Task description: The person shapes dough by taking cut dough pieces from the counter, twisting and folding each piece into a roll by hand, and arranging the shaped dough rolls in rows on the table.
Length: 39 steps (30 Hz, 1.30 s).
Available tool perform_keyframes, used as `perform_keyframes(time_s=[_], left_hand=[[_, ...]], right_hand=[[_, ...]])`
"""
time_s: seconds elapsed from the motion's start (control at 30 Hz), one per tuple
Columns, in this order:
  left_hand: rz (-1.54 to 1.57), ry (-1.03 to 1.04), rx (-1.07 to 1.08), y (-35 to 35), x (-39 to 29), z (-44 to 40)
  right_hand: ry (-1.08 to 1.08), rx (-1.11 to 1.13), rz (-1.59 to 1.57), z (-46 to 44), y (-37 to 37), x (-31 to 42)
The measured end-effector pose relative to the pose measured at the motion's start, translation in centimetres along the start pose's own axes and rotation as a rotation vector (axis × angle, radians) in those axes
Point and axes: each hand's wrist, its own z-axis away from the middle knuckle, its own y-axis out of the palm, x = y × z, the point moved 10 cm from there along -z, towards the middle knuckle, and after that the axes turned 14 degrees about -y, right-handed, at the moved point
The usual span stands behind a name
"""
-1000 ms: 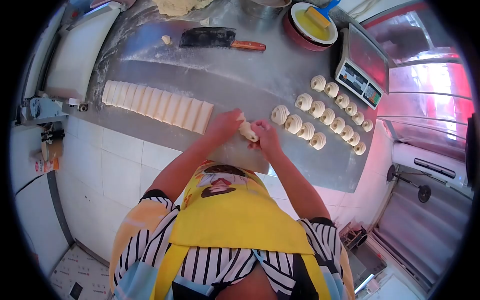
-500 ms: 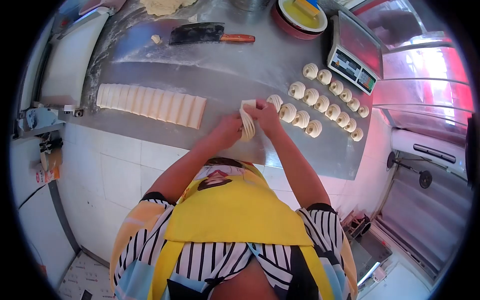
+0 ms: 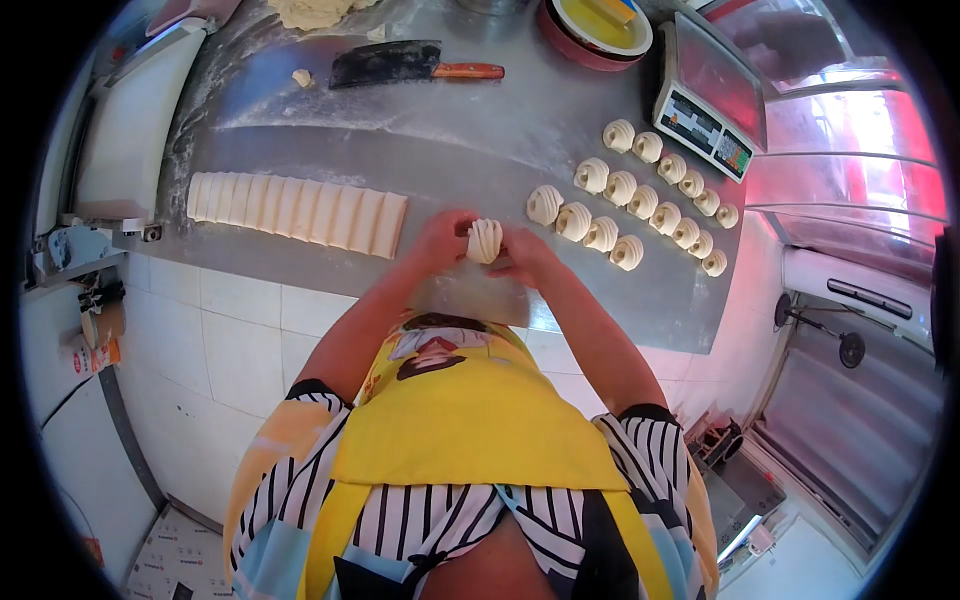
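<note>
A ridged, coiled dough roll [image 3: 484, 241] is held between my two hands, close to the front edge of the steel table. My left hand [image 3: 446, 238] grips its left side with curled fingers. From the right, my right hand [image 3: 524, 256] presses against it, fingers bent underneath and partly hidden. Left of my hands lies a row of cut dough strips [image 3: 298, 212], set tightly side by side. Several finished coiled rolls, among them one close to my right hand [image 3: 545, 204], stand in slanting rows on the right.
A cleaver [image 3: 390, 65] with a wooden handle lies farther back on the steel table [image 3: 440, 140]. Behind the rolls are a digital scale [image 3: 706, 130] and a bowl of yellow liquid [image 3: 600, 28]. A dough lump [image 3: 318, 10] sits at the back, a small scrap [image 3: 301, 77] before it.
The longer, hanging twist of dough is now a compact coil between my hands. My right hand has moved down beside it, and my left hand has risen slightly along its left side.
</note>
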Motion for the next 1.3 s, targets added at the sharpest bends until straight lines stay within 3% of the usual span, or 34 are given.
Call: perform_keyframes(time_s=[0.07,0.17,0.27,0.37,0.47,0.57,0.67,0.77,0.87,0.97,1.07,1.17,1.27,1.3], left_hand=[[-0.211,-0.054,0.1,0.5,0.2,-0.4],[-0.254,-0.05,0.047,0.3,0.5,-1.4],[-0.463,0.055,-0.048,0.2,2.6,-3.2],[-0.33,-0.139,0.019,0.3,4.3,-2.5],[-0.46,-0.182,-0.024,0.5,4.3,-1.7],[-0.639,0.282,-0.289,0.5,2.8,-0.9],[-0.413,-0.156,-0.041,0.8,4.1,-1.1],[-0.284,-0.228,0.034,0.8,5.4,-1.1],[-0.431,-0.145,-0.119,0.7,4.2,-0.9],[-0.663,0.286,-0.403,0.5,3.5,-0.8],[-0.167,-0.221,0.026,1.1,5.6,-1.3],[-0.238,-0.266,0.014,1.0,4.6,-1.0],[-0.544,0.043,-0.259,0.1,4.2,-1.5],[-0.594,0.047,-0.298,0.1,4.2,-1.5]], right_hand=[[-0.047,0.016,0.127,-0.9,-1.0,-1.0],[-0.09,0.014,-0.12,-0.7,-1.0,-0.7],[-0.178,0.063,0.017,-2.5,-2.0,-2.1],[-0.242,0.162,0.506,-2.8,-2.0,-1.8],[-0.2,0.136,0.652,-2.3,-2.3,-2.5],[-0.323,0.036,0.821,-2.6,-2.5,-2.0],[-0.425,-0.028,0.894,-3.2,-3.0,-2.2],[-0.531,0.017,0.837,-3.4,-2.8,-2.5],[-0.246,0.034,0.454,-2.8,-3.0,-2.6],[-0.347,-0.093,0.538,-3.1,-3.3,-2.2],[-0.503,-0.13,0.895,-4.1,-3.7,-2.1],[-0.385,-0.153,0.999,-3.4,-3.5,-0.9],[-0.399,-0.122,0.901,-4.1,-4.1,-2.0],[-0.35,-0.117,0.794,-3.8,-4.0,-1.8]])
